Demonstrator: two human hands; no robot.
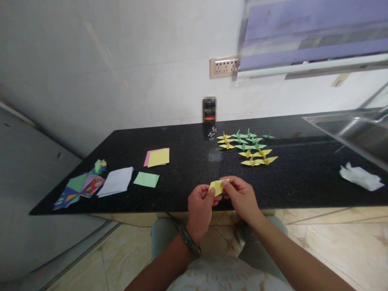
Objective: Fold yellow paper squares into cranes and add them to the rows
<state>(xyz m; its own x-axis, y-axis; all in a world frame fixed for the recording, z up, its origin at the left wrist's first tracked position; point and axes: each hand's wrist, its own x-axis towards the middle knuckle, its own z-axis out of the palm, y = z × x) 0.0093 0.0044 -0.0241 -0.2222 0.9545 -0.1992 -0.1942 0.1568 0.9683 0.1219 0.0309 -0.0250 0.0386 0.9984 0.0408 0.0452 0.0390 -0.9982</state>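
A small folded piece of yellow paper is held between my two hands, just above the front edge of the black counter. My left hand pinches its left end with the thumb on top. On its right end, my right hand presses with the thumb, fingers curled behind. Beyond my hands stand several yellow paper cranes and green paper cranes in loose rows. Left of my hands lie a green sheet of paper and a stack of yellow and pink sheets.
White paper, colourful printed packaging and a crumpled green paper piece lie at the left. A blurred dark phone-like object leans on the wall behind a beaded string. White tissue and a sink are at the right.
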